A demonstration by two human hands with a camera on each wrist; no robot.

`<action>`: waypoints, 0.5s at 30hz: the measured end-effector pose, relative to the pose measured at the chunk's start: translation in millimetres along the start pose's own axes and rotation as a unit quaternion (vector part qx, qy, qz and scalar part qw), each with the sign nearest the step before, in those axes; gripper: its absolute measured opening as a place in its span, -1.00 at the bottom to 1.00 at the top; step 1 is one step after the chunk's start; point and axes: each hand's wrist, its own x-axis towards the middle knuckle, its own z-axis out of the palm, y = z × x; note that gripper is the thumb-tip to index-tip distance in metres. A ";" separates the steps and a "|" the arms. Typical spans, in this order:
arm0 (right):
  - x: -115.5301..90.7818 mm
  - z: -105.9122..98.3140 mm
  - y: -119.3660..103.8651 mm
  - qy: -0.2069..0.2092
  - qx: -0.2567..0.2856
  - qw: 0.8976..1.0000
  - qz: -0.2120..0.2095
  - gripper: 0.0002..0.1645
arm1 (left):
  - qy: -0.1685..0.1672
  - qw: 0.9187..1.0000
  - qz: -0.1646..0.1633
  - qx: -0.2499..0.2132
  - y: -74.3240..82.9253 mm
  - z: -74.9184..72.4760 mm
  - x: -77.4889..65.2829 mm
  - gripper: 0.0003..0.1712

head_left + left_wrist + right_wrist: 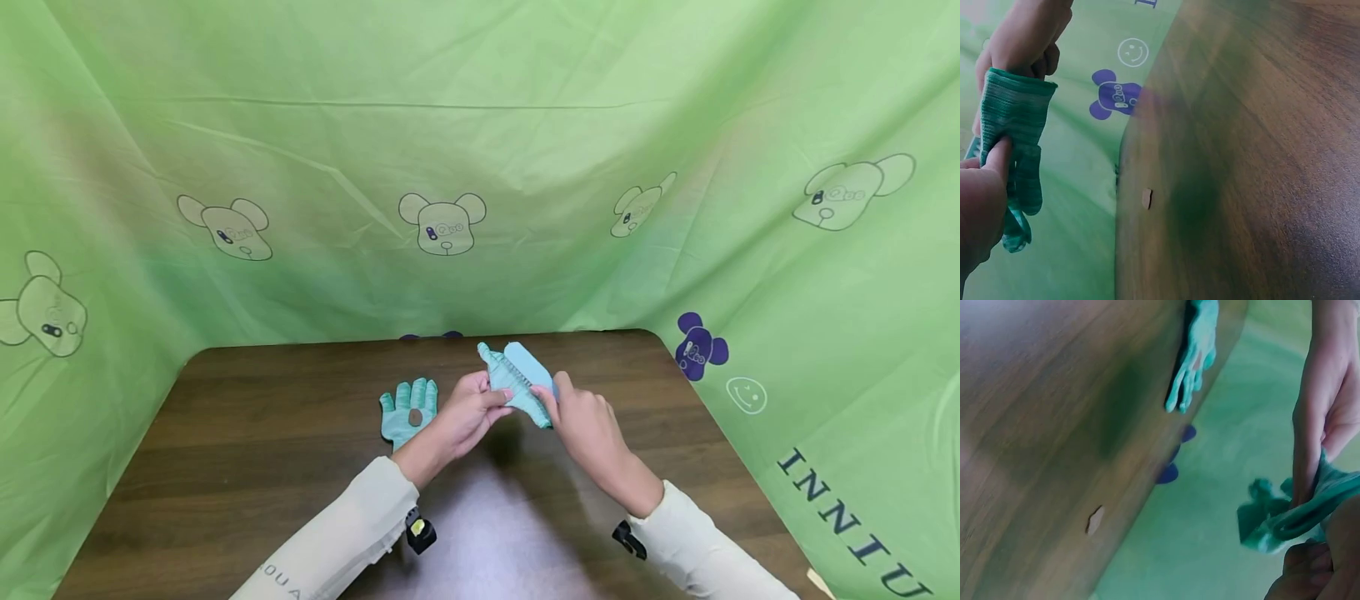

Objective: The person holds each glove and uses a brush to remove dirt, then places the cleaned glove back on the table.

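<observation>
My left hand (468, 414) grips a green knitted glove (506, 387) above the table, its thumb pressed on the fabric. The glove's cuff and hanging fingers show in the left wrist view. A light blue brush (531, 364) with a row of short dark bristles lies against the glove. My right hand (592, 425) holds the brush at its near end, beside the cuff; its fingertips are partly hidden. To the left of my left hand, a second green glove (401, 427) rests on the table with its fingers spread and a brown round spot (416, 417) on it.
The brown wooden table (285, 433) has rounded far corners. A small brown flat piece (1147, 199) lies near its far edge. Green cloth (450, 150) with printed bear heads hangs behind and at both sides. Black wrist cameras (420, 532) are strapped below both white sleeves.
</observation>
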 end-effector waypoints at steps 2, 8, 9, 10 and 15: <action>0.2 0.8 4.1 0.001 0.001 1.000 0.005 -0.56 | 0.004 1.000 -0.003 0.005 -0.2 0.2 -0.5 -0.58; 2.6 2.0 15.4 -0.004 0.004 1.000 0.027 -0.55 | 0.024 1.000 -0.008 0.003 -1.1 3.0 -0.8 -0.74; 3.3 1.8 17.2 -0.005 0.004 0.999 0.035 -0.54 | 0.027 1.000 -0.008 0.003 -1.3 3.6 -0.8 -0.66; 4.1 1.6 18.9 -0.007 0.004 0.999 0.044 -0.54 | 0.029 1.000 -0.008 0.004 -1.2 4.1 -0.8 -0.61; 6.5 -4.8 17.0 -0.020 0.024 0.996 0.084 -0.56 | 0.021 1.000 0.001 0.014 -1.7 5.0 -0.8 -0.92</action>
